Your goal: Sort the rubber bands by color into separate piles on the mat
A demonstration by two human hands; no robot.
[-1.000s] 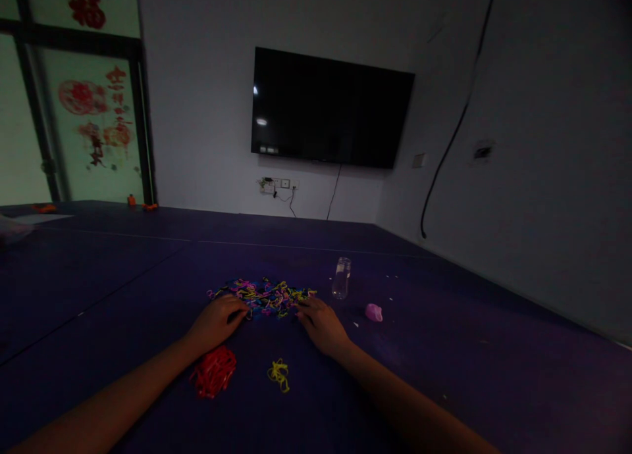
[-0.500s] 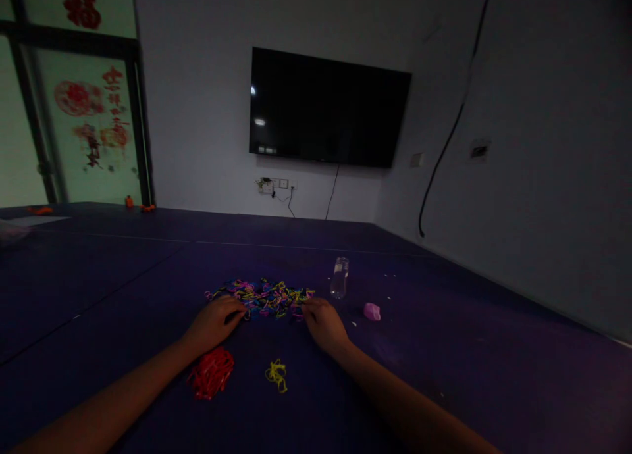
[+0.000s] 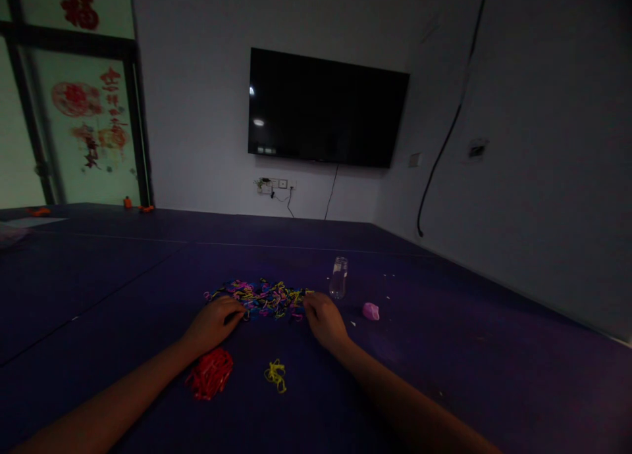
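Note:
A loose pile of mixed-colour rubber bands (image 3: 269, 299) in pink, yellow, blue and black lies on the dark blue-purple surface in front of me. My left hand (image 3: 217, 319) rests against its left edge, thumb and fingertips curled together. At the right edge is my right hand (image 3: 324, 319), its fingers bent closed by some yellow bands. Dim light hides what either set of fingertips pinches. Nearer me, a heap of red rubber bands (image 3: 210, 374) sits below my left wrist. A small yellow bunch of bands (image 3: 275, 375) lies between my forearms.
A clear plastic bottle (image 3: 338, 277) stands just beyond my right hand. To its right lies a crumpled pink lump (image 3: 370, 311), with small white scraps around. A television (image 3: 328, 108) hangs on the far wall. Orange objects (image 3: 147, 208) are near the glass door.
My right hand has shifted very slightly at the pile's right edge. My left hand stays in place, and the bands look nearly the same.

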